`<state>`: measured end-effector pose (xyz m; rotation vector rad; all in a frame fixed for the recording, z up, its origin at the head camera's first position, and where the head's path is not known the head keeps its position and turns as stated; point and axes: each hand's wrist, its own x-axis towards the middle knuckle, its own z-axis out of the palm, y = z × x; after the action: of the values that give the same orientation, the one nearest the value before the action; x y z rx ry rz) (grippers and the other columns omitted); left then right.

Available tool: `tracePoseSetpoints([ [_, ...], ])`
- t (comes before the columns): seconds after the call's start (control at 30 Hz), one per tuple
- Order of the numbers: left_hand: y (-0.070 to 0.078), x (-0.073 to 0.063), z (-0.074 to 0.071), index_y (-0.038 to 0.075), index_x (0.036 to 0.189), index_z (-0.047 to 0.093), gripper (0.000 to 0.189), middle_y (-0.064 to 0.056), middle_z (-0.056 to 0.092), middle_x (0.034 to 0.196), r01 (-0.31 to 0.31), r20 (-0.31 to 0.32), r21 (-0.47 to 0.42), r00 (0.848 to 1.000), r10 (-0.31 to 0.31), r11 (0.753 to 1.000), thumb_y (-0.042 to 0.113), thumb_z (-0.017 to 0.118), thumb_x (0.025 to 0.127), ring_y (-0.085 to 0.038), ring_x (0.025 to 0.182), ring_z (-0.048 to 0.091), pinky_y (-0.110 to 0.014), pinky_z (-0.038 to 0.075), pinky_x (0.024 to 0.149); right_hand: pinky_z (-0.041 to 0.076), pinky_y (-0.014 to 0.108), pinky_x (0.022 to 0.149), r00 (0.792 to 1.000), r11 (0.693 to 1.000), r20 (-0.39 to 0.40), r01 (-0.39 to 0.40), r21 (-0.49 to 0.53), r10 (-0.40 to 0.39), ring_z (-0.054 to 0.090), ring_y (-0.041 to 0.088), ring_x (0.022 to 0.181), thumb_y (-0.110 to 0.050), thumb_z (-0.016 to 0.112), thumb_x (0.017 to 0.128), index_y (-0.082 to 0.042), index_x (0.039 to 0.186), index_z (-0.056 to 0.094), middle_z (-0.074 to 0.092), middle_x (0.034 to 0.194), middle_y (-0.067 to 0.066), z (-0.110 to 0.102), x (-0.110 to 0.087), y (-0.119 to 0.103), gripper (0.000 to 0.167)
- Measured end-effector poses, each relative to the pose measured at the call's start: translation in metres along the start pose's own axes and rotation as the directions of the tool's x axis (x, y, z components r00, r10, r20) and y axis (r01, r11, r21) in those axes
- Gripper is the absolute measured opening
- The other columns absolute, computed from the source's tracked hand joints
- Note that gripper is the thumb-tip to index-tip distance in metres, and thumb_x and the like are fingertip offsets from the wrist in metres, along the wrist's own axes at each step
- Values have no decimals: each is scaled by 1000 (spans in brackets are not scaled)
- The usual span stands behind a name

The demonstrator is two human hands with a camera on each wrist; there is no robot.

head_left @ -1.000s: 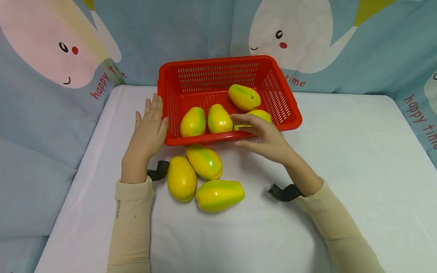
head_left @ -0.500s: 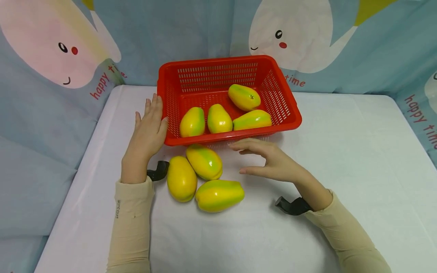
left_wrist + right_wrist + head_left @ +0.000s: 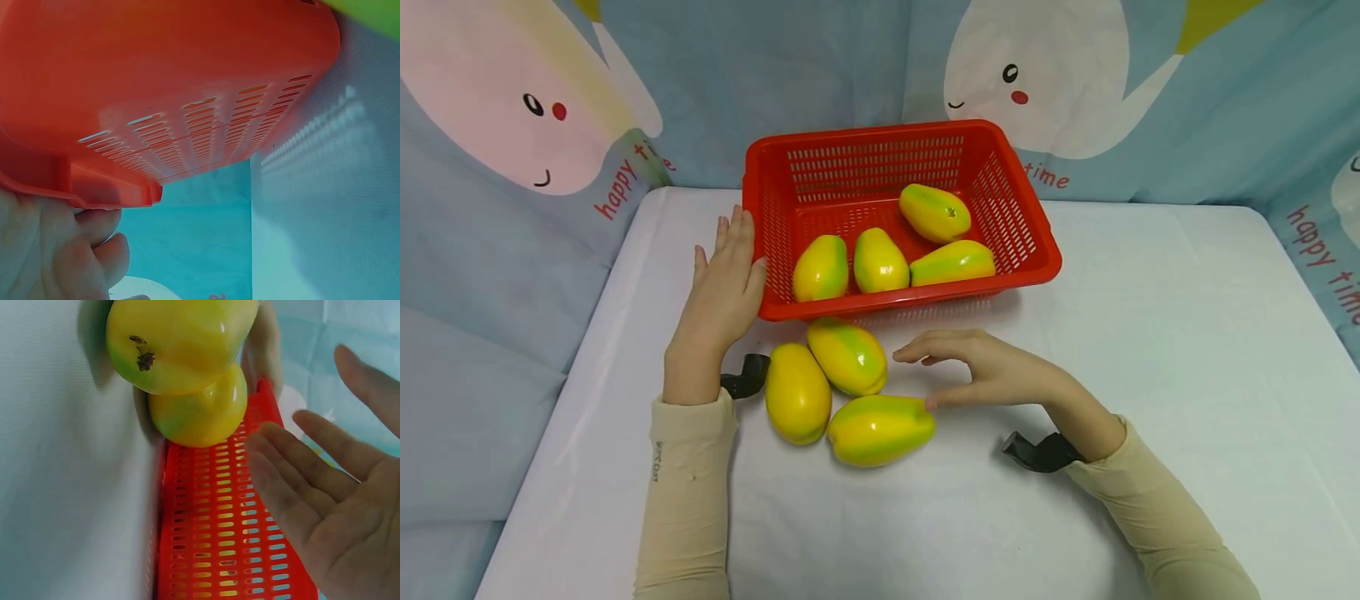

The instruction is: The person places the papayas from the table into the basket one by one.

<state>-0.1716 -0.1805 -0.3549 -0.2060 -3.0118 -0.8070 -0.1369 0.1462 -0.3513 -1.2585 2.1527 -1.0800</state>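
In the head view a red plastic basket [image 3: 917, 295] stands at the back, with several yellow-green papayas inside, one [image 3: 934, 213] lying behind the others. My left hand [image 3: 718, 292] rests against the basket's left rim, fingers straight; the left wrist view shows fingers [image 3: 103, 247] right at that rim. Three more papayas lie on the table in front: one [image 3: 847, 357] by the basket wall, one [image 3: 798, 393] left of it, one [image 3: 882, 430] nearest me. My right hand [image 3: 992, 367] hovers just right of these, thumb and fingers apart, holding nothing. Its thumb tip overlaps the nearest papaya's right end.
A white cloth covers the table [image 3: 1165, 333]. Behind and to the left hangs a blue printed curtain [image 3: 820, 67]. Black wrist-worn pieces, a left one [image 3: 747, 377] and a right one [image 3: 1041, 452], stick out beside the wrists, the left close to a papaya.
My right hand has come back from over the basket's front rim, toward me, to the papayas on the table. The left hand stays at the rim; the papayas have not moved.
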Motion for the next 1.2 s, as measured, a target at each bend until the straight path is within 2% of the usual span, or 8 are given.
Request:
tracePoseSetpoints([
  [0.17,0,0,0,7,151,2,62,-6,-2,157,3,-5,-3,1000,-3,1000,27,31,100,-23,143,-7,-55,-9,110,45,33,95,998,1000,55,1,6,-2,58,22,110,-27,73,83,-4,127,56,58,126,7,4,2,4,52],
  [0.43,-1,0,1,8,152,1,62,-5,-2,157,5,-5,1,1000,-5,1000,28,30,101,-22,143,-7,-54,-10,110,45,31,95,996,1000,87,12,23,-14,58,21,110,-25,75,81,-3,127,56,59,124,7,10,5,7,54],
  [0.73,0,0,0,8,152,1,62,-5,-2,157,9,-2,3,1000,-9,1000,29,29,101,-22,143,-7,-54,-10,110,44,31,95,991,999,129,-33,4,32,57,19,110,-25,77,80,-5,128,56,59,125,4,13,5,9,56],
  [1.0,0,-1,0,7,151,1,61,-6,-2,157,7,-1,5,1000,-7,1000,29,29,101,-23,143,-7,-55,-8,110,37,30,103,962,993,249,-111,-27,114,50,12,117,-27,79,77,-9,133,52,54,130,-4,19,7,8,65],
  [1.2,1,-1,0,7,151,2,62,-6,-1,157,10,-1,3,1000,-10,1000,28,29,101,-23,143,-7,-54,-9,110,36,30,104,951,992,281,-111,-67,125,47,9,119,-26,81,74,-11,137,48,52,133,-4,25,9,9,72],
])
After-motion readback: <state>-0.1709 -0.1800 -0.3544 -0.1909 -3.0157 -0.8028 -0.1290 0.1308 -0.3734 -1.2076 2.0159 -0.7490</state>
